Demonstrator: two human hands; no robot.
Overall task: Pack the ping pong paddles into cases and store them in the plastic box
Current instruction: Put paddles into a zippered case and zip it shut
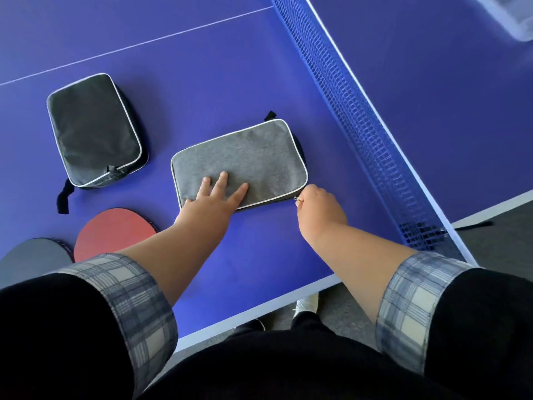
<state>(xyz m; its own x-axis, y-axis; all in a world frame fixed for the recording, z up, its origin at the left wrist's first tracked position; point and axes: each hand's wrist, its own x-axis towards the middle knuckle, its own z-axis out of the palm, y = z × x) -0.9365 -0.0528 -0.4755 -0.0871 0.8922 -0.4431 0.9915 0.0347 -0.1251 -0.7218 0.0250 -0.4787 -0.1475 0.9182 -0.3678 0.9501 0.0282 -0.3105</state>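
A grey case with white piping lies flat on the blue table, near the net. My left hand presses flat on its near left part, fingers spread. My right hand pinches the zipper pull at the case's near right corner. A black case with a black strap lies further left. A red-faced paddle and a dark-faced paddle lie at the near left, partly hidden by my left sleeve. A clear plastic box sits beyond the net, top right.
The blue net runs diagonally across the table right of the grey case. The table's near edge crosses the lower middle, with the floor and my shoes below it.
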